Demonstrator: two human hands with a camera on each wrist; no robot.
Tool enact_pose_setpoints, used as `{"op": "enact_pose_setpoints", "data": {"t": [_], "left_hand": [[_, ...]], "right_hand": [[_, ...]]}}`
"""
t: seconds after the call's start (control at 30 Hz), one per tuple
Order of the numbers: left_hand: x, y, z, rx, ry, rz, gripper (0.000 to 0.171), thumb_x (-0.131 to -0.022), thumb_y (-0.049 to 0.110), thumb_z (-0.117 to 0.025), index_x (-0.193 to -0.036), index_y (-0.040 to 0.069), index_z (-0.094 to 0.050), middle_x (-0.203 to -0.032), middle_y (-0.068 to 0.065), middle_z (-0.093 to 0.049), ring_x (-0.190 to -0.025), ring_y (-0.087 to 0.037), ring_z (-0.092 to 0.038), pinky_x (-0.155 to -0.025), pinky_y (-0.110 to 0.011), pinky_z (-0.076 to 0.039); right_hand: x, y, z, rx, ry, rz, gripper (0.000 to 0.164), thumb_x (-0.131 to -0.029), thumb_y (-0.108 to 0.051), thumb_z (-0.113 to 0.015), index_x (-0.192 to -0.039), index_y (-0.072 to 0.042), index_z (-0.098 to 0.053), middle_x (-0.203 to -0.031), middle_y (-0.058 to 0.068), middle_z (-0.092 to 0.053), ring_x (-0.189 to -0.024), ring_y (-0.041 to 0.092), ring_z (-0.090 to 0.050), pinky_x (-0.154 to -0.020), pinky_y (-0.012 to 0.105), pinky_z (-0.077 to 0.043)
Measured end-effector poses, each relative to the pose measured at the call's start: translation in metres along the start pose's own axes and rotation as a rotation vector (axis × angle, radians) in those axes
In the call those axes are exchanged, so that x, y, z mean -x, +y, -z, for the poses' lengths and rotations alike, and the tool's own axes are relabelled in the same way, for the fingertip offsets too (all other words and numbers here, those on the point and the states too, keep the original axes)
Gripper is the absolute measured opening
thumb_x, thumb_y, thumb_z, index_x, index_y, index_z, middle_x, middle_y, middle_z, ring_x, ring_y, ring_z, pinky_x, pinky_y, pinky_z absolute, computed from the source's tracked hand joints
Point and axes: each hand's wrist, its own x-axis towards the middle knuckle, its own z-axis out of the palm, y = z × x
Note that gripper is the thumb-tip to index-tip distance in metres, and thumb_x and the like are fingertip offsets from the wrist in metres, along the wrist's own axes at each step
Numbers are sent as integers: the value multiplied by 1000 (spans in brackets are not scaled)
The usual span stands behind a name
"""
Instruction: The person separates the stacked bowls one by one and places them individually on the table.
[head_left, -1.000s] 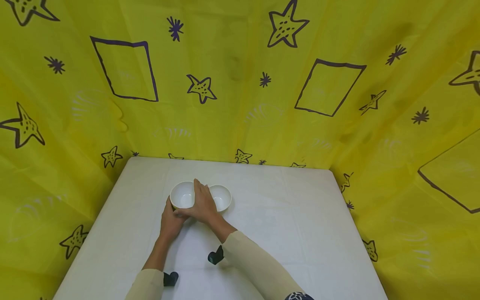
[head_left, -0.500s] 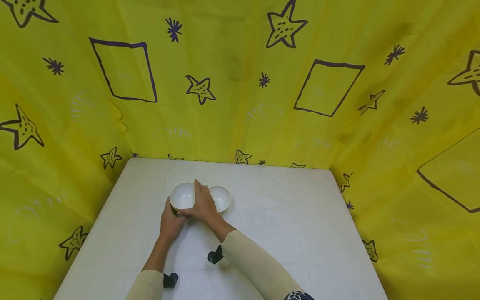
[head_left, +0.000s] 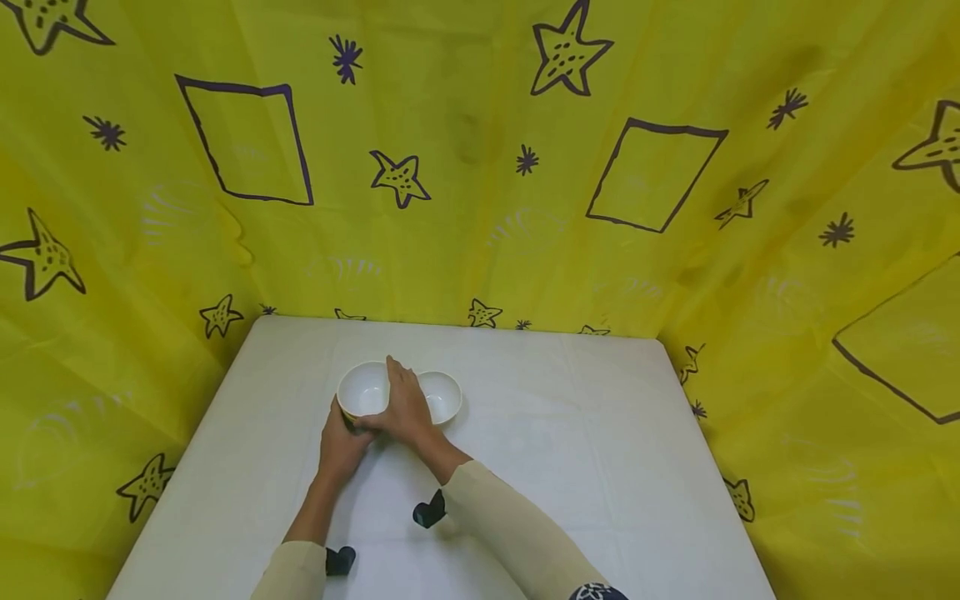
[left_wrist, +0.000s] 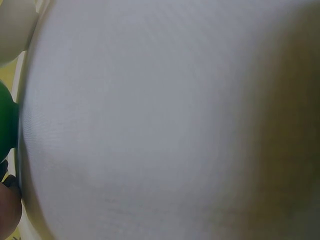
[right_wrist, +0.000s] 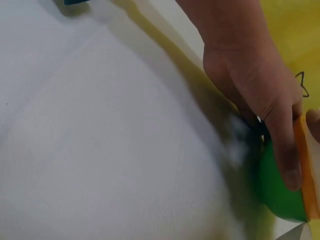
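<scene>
Presently gripping green bowl [right_wrist: 275, 195] two-handed: curling left hand [head_left: 343, 445] round near-left side, wrapping right hand [head_left: 406, 410] round right side, separating it from white bowl [head_left: 442, 396] standing just rightward on table [head_left: 555, 467].

Green bowl [head_left: 364, 388]: we are seeing its orange rim and white inside, mouth upward.
White bowl [head_left: 442, 397]: we are seeing it standing upright, just right.

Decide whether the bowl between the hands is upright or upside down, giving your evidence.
Upright: in the head view, the bowl shows its white inside, mouth facing upward.
</scene>
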Motion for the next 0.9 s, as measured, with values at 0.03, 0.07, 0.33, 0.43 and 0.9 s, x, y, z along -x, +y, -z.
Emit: {"op": "enact_pose_setpoints", "data": {"t": [0.03, 0.07, 0.33, 0.43, 0.9], "left_hand": [[0, 1, 0, 1, 0, 2, 103, -86, 15, -82, -163, -6, -18, -160, -34, -35, -150, -48, -31, -123, -60, -24], [0, 1, 0, 1, 0, 2, 103, -87, 15, -82, -163, -6, -17, -160, -35, -34, -150, -48, -31, -123, -60, -24], [1, 2, 0, -1, 0, -6, 103, -87, 15, -83, -163, -7, -17, -160, -35, -34, -151, -49, -29, -123, -61, -24], [1, 2, 0, -5, 15, -25, 103, -86, 15, -85, -162, -7, -20, -159, -36, -35, -150, -50, -31, -122, -63, -25], [-1, 4, -1, 9, 11, -15, 97, -86, 19, -89, -161, 5, -29, -157, -22, -45, -146, -39, -41, -122, -58, -27]], "right_hand": [[0, -1, 0, -3, 7, 5, 123, -71, -47, -98, -163, -2, -30, -162, 13, -43, -145, 32, -45, -117, 41, -42], [0, -1, 1, -3, 11, 9, 123, -71, -47, -98, -163, -2, -30, -162, 13, -43, -145, 32, -45, -117, 41, -41], [2, -7, 4, -31, 31, -31, 122, -69, -45, -100, -162, -3, -33, -161, 11, -44, -145, 32, -44, -117, 41, -41], [3, -9, 6, -52, 40, -49, 122, -69, -45, -100, -163, -4, -33, -161, 11, -45, -144, 29, -45, -116, 41, -43], [12, -12, 32, -159, 151, -66, 114, -70, -38, -100, -160, -8, -37, -151, 9, -53, -131, 27, -52, -105, 42, -52]]}}
